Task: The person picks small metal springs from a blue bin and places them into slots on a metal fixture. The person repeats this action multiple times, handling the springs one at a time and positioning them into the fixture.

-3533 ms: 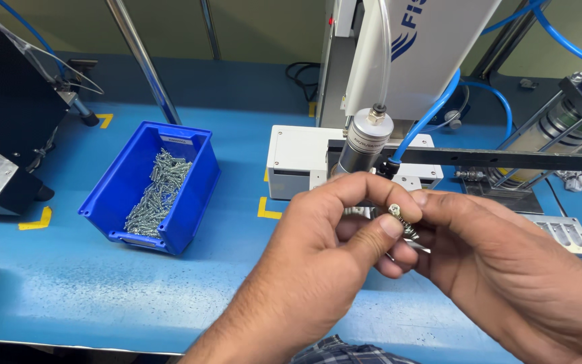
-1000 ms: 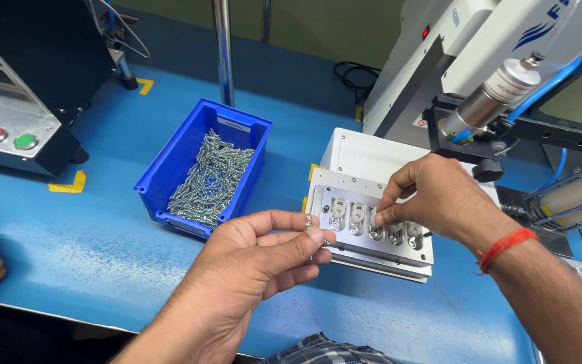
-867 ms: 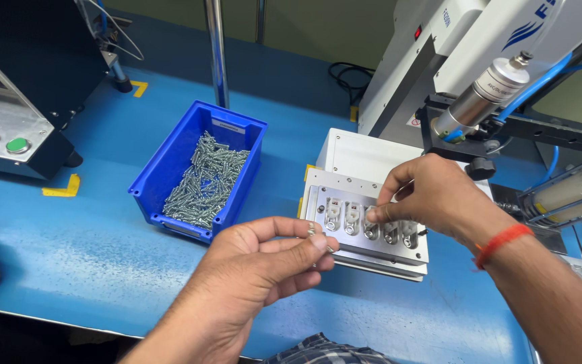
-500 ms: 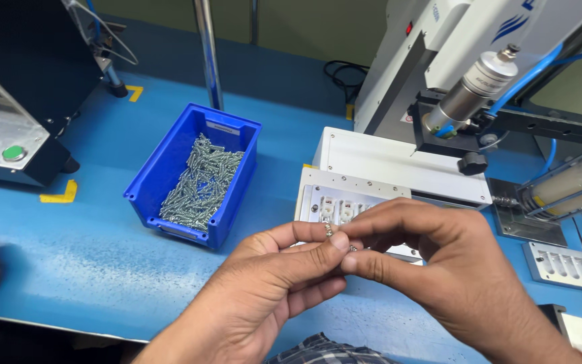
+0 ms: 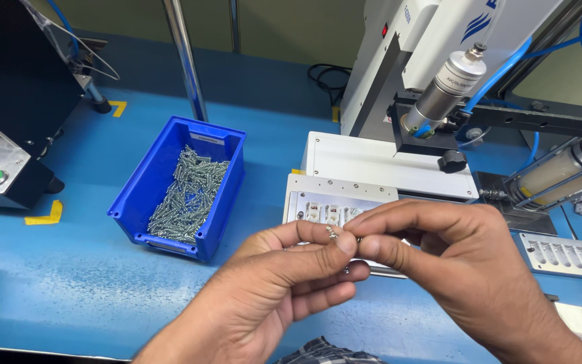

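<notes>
Where the right hand [image 5: 466, 269] was earlier at the tray [image 5: 335, 212], a small screw [image 5: 332, 233] is now pinched with the left hand [image 5: 284, 283], both grips clamped on it.

The left hand [image 5: 284, 283] and right hand [image 5: 453, 269] pinch a small screw [image 5: 332, 233] together above the fixture plate [image 5: 318, 202], beside a blue bin [image 5: 190, 182] of screws.

Two hands meet over the blue surface [image 5: 48, 296]: one left hand [image 5: 271, 290] and one right hand [image 5: 466, 276], with one small screw [image 5: 332, 233] showing between their fingers [image 5: 345, 244]. Left of the hands stands one blue bin [image 5: 144, 202] holding a heap of screws [image 5: 186, 195] too many to count. Behind the hands lies one white fixture plate [image 5: 335, 195], where three pockets show; right of it lies one slotted metal plate [image 5: 560, 246] with five slots.
</notes>
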